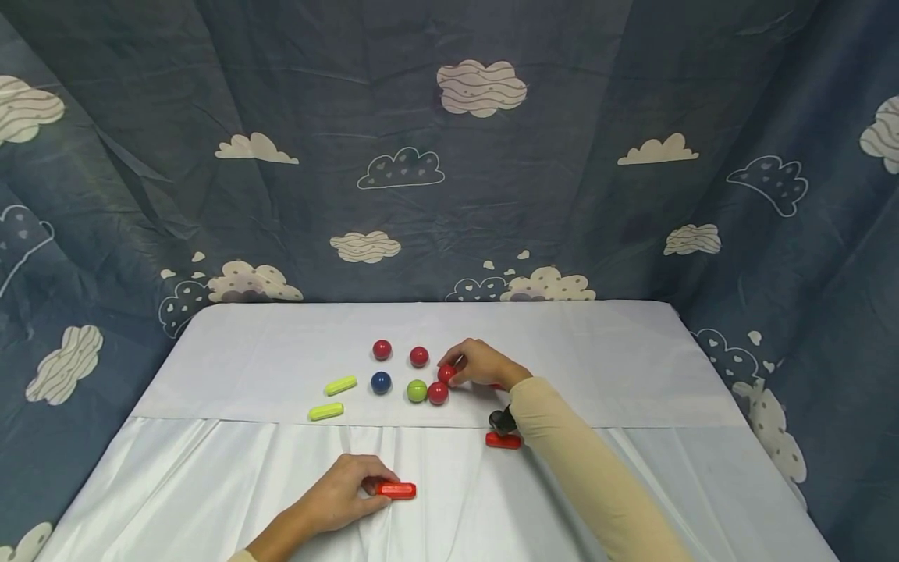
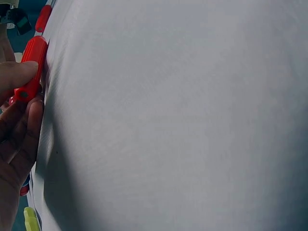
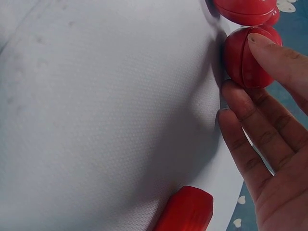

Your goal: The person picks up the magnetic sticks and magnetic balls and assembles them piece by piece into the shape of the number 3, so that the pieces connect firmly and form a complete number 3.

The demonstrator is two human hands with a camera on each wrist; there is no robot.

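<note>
My left hand [image 1: 344,496] pinches a short red ribbed plastic stick [image 1: 397,491] near the table's front, thumb on one side and fingers on the other. Farther back, my right hand [image 1: 481,364] pinches a red ball [image 1: 445,374]; in the right wrist view the thumb lies on that ball [image 3: 236,57], which has a seam round it. Just in front of it sits another red ball [image 1: 438,393], beside a green ball [image 1: 417,391]. A second red stick [image 1: 503,441] lies below the right wrist, and a third [image 1: 496,386] is mostly hidden by it.
Left of the green ball is a blue ball [image 1: 381,382]. Two more red balls [image 1: 382,350] [image 1: 419,357] sit behind. Two yellow-green sticks [image 1: 340,385] [image 1: 326,411] lie farther left. White cloth [image 1: 232,359] covers the table; a cloud-patterned curtain [image 1: 316,101] hangs behind it.
</note>
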